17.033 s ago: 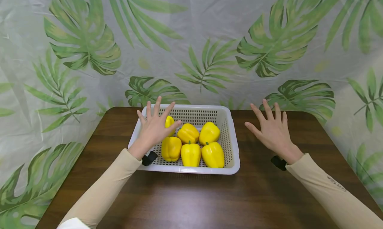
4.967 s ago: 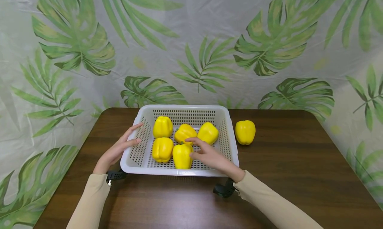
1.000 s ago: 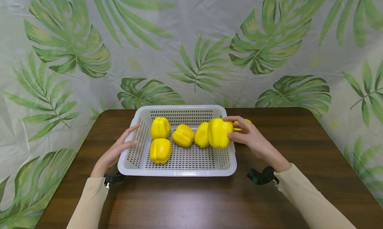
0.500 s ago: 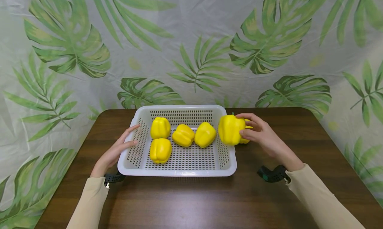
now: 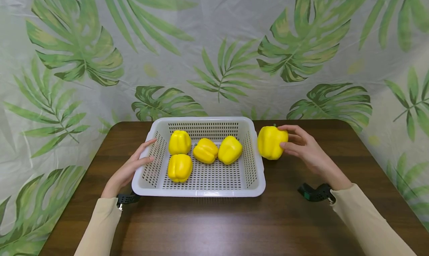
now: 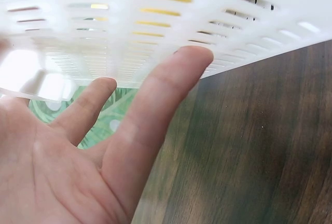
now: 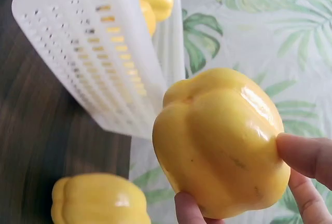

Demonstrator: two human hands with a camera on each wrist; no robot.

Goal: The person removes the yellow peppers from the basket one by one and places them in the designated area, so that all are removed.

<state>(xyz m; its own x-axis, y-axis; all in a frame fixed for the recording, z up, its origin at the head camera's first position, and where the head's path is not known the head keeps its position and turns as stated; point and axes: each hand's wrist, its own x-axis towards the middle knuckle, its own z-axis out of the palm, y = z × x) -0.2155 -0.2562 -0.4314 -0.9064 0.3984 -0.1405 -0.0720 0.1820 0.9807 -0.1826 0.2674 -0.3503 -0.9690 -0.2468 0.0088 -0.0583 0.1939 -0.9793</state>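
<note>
My right hand (image 5: pixel 311 155) pinches a yellow bell pepper (image 5: pixel 272 142) between thumb and fingers, just past the right rim of the white slotted basket (image 5: pixel 231 192). The right wrist view shows this held pepper (image 7: pixel 223 146) raised, with a second pepper (image 7: pixel 101 200) lying on the table beneath it; in the head view that one is hidden behind the held pepper. My left hand (image 5: pixel 125 172) touches the basket's left side. Seen from the left wrist, its extended fingers (image 6: pixel 155 97) lie against the slotted outer wall (image 6: pixel 259 32).
Several yellow bell peppers stay in the basket, among them one at the front left (image 5: pixel 180 168) and one at the right (image 5: pixel 230 150). The basket stands on a dark wooden table (image 5: pixel 214 226). Behind it hangs a leaf-patterned cloth (image 5: pixel 221 62).
The right hand has carried its pepper rightward, from over the basket's right side to beyond the rim. Seventeen seconds ago both hands were spread and the basket held more peppers. The left hand has stayed put lately.
</note>
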